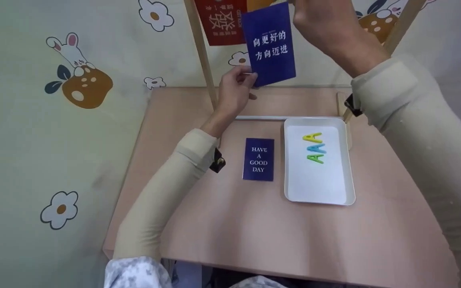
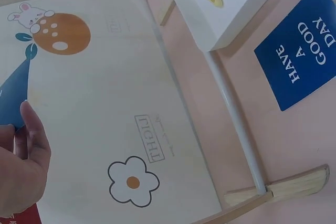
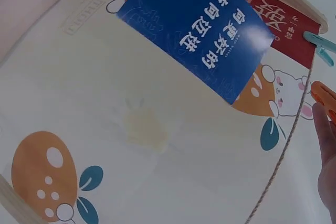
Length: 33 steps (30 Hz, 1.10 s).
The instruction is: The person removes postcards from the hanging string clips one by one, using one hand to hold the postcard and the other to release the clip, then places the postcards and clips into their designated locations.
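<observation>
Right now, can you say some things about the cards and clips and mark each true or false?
1. The left hand pinches a blue card. True.
2. Five clips lie in the tray. False: three clips lie in the white tray.
3. The right hand holds an orange clip. True.
4. Both blue cards are in the air. False: the HAVE A GOOD DAY card lies on the table.
5. A teal clip grips the red card. True.

I read the blue card (image 3: 202, 30) as smooth printed paper stock, glossy where my right-wrist feed catches light | red card (image 1: 222, 26): printed paper | orange clothespin (image 3: 325, 98), teal clothespin (image 3: 317, 40): plastic | cord (image 3: 286, 150): rough twisted twine | frame (image 1: 201, 48): pale wood | tray (image 1: 318, 188): smooth plastic | tabletop (image 1: 254, 228): matt
</observation>
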Tool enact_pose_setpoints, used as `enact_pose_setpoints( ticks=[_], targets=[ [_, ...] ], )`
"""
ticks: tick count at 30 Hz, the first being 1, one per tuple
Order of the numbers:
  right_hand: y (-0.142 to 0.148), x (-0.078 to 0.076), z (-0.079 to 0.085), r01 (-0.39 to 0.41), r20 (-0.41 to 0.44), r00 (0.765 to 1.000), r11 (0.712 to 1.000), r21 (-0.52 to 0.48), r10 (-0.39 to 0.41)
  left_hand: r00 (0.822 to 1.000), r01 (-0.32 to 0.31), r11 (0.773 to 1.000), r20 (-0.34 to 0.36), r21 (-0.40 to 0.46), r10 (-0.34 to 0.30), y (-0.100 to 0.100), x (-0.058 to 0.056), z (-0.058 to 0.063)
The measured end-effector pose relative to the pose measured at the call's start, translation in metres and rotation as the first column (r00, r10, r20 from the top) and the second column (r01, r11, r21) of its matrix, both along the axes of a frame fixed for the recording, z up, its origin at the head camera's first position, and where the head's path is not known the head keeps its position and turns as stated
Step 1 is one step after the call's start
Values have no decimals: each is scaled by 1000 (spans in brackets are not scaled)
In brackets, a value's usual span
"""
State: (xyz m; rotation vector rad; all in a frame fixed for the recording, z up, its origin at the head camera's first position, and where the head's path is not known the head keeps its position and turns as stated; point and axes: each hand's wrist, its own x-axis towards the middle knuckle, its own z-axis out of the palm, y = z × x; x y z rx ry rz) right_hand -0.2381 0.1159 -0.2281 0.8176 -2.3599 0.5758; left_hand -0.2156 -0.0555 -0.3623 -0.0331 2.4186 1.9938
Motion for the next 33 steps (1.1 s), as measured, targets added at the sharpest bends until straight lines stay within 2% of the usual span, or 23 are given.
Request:
enact_pose_setpoints(
  ticks=[1, 4, 8, 10, 14, 16, 21, 25, 30, 33],
  targets=[
    [2, 1, -2, -8, -5, 1000, 1000, 0, 8, 1000, 1, 1000, -3, -5, -1, -1, -1, -4],
    [8, 7, -11, 23, 75, 997, 998, -63, -19, 1000, 14, 1000, -4, -28, -14, -3, 3, -8],
    [17, 15, -29, 18, 87, 996, 990, -143, -6, 1000, 31, 997, 7, -67, -31, -7, 10, -17],
    [21, 17, -41, -17, 65, 998, 987, -162, 28, 999, 32, 996, 16, -79, -30, -11, 13, -22],
    [32, 20, -64, -67, 53, 995, 974, -216, 81, 999, 34, 997, 43, -62, -32, -17, 15, -31],
    [38, 22, -77, -65, 69, 994, 967, -246, 84, 998, 32, 998, 62, -59, -28, -20, 16, -37],
    [48, 28, -109, -39, 168, 982, 955, -293, 92, 992, 20, 997, 125, -78, -10, -28, 22, -61],
    [53, 34, -131, -7, 268, 958, 944, -330, 101, 985, 32, 995, 170, -96, -15, -32, 28, -84],
    [63, 45, -159, 14, 329, 939, 947, -322, 98, 967, 56, 995, 253, -88, -32, -30, 37, -110],
    [69, 52, -177, 61, 393, 917, 952, -300, 65, 954, 84, 994, 293, -74, -59, -29, 42, -123]
  ],
)
